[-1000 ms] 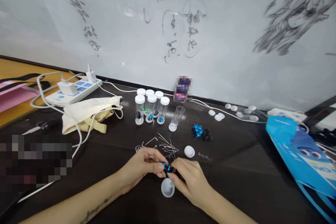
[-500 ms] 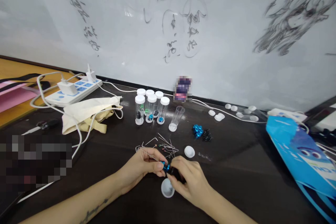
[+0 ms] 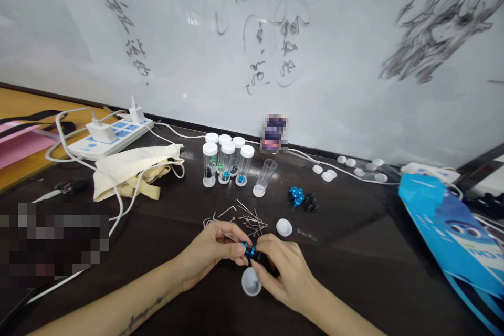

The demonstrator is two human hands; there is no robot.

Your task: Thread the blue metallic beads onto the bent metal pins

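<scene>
In the head view, the left hand (image 3: 221, 245) pinches a small blue metallic part (image 3: 249, 250) beside a thin rod (image 3: 229, 235); the right hand (image 3: 285, 269) grips a black piece (image 3: 257, 256) adjoining it. Both parts are well forward of the table's (image 3: 354, 257) back edge, near a small white cup (image 3: 249, 282). Capped clear tubes (image 3: 227, 164) stand toward that edge.

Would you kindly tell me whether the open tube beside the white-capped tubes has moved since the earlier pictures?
No, the open tube stays in the same spot, with no visible shift against the whiteboard behind it.
</scene>
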